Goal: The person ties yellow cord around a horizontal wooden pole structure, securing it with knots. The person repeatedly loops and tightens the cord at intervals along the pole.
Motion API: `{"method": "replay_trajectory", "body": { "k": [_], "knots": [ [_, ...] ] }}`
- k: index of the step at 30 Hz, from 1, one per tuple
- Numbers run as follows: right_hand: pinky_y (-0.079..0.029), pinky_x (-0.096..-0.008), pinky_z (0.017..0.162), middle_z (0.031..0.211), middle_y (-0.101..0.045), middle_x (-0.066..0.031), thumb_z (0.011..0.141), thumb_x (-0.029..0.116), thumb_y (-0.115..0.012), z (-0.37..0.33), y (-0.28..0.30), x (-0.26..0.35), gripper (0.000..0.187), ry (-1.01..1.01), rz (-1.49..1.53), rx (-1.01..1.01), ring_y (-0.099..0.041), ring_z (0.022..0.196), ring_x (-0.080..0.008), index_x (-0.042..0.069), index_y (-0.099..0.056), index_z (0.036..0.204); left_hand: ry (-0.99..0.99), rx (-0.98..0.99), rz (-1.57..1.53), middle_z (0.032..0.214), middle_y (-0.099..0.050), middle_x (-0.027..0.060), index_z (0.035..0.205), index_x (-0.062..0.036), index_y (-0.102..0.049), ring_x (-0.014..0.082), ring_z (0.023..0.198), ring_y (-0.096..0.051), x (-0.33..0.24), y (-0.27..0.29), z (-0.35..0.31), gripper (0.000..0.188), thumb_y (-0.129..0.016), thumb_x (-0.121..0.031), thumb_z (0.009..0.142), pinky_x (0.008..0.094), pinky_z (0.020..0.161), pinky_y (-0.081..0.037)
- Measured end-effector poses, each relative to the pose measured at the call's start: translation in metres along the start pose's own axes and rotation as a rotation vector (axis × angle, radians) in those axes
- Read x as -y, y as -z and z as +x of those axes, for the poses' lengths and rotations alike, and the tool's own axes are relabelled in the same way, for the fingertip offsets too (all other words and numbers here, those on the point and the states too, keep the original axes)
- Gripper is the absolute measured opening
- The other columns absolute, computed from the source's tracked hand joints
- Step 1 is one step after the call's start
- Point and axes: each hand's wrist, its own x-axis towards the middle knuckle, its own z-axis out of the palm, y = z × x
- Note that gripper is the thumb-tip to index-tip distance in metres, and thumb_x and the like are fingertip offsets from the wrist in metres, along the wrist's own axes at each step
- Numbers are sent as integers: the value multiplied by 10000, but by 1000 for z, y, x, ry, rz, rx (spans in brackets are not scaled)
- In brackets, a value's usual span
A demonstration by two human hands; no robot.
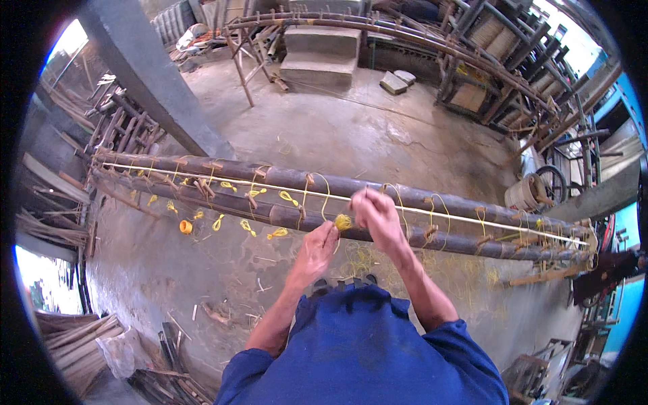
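A small wound bundle of yellow string (pixel 343 222) sits at the fingertips of my left hand (pixel 318 247), whose thumb and fingers are pinched closed on it. From there a thin yellow strand (pixel 327 185) loops up over the far pole. My right hand (pixel 378 217) is closed, raised just to the right of the bundle; what its fingers hold, if anything, is hidden. Both hands are over a long frame of two dark poles, the far pole (pixel 283 177) and the near pole (pixel 251 206), with a pale taut bundle of strands (pixel 441 215) stretched between them.
Wooden pegs (pixel 307 181) and yellow ties line the poles. Several small string bundles (pixel 248 228) and an orange roll (pixel 185 227) hang at the left. Loose yellow string (pixel 364 260) lies below. Beyond stand a concrete column (pixel 145 74), steps (pixel 318 57) and another pole frame (pixel 398 28).
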Motion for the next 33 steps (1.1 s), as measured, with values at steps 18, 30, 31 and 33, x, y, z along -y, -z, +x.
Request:
{"method": "replay_trajectory", "body": {
  "k": [18,30,31,33],
  "knots": [
    [-361,-224,510,645,-494,86,909,175,-529,-32,13,-49,197,-166,-17,370,-456,555,-75,36,-575,778,-27,692,-210,816,-534,-10,972,-29,-592,96,787,-492,0,26,-4,200,-497,-205,962,275,732,-428],
    [-339,-236,489,654,-521,72,932,220,-543,-55,-11,-53,224,371,-404,101,-429,540,-43,80,-581,761,355,289,-457,785,-498,-21,917,-57,-584,89,726,-466,4,28,-10,164,-524,-204,954,260,665,-408],
    [-338,-240,487,646,-509,72,933,220,-541,-52,-6,-67,234,53,-93,146,-423,539,-46,78,-576,750,326,228,-600,789,-498,-17,916,-55,-585,91,727,-465,2,28,-10,151,-522,-187,950,263,669,-411],
    [-337,-244,486,646,-490,74,936,221,-530,-42,8,-77,245,-547,435,206,-408,530,-54,74,-575,745,198,296,-580,791,-499,-14,909,-54,-583,94,726,-464,4,26,-14,154,-513,-183,955,267,672,-414]
  ]
}}
